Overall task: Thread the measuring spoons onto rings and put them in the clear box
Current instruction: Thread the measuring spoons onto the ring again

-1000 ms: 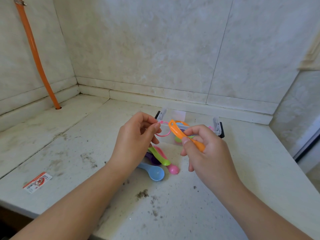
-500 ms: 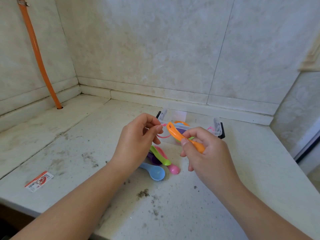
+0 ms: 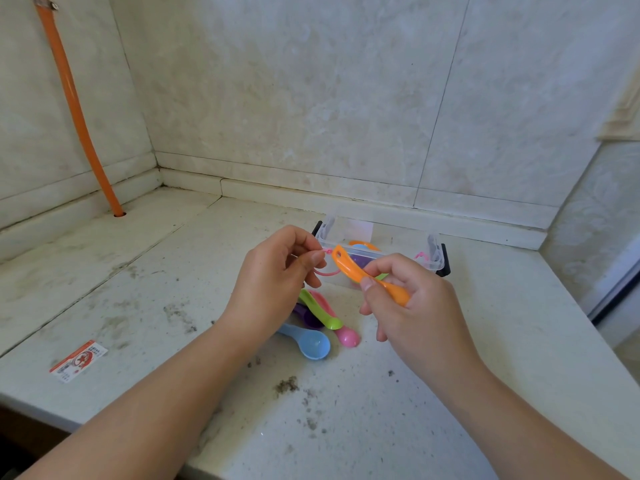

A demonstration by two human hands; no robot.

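I see both forearms reaching in from below, hands raised over the white stone counter (image 3: pixel 485 323). The left hand (image 3: pixel 273 282) pinches a thin pink ring (image 3: pixel 325 271) between thumb and fingertips; the right hand (image 3: pixel 412 306) grips a smooth orange plastic spoon (image 3: pixel 367 275) by its handle, whose slotted end points at the ring. Blue (image 3: pixel 308 341), pink (image 3: pixel 337 323), green (image 3: pixel 318 310) and purple (image 3: pixel 306 315) spoons lie heaped below. The clear box (image 3: pixel 433 254) stands open behind, holding more spoons. A red-and-white label (image 3: pixel 79 360) lies far left, its print unreadable.
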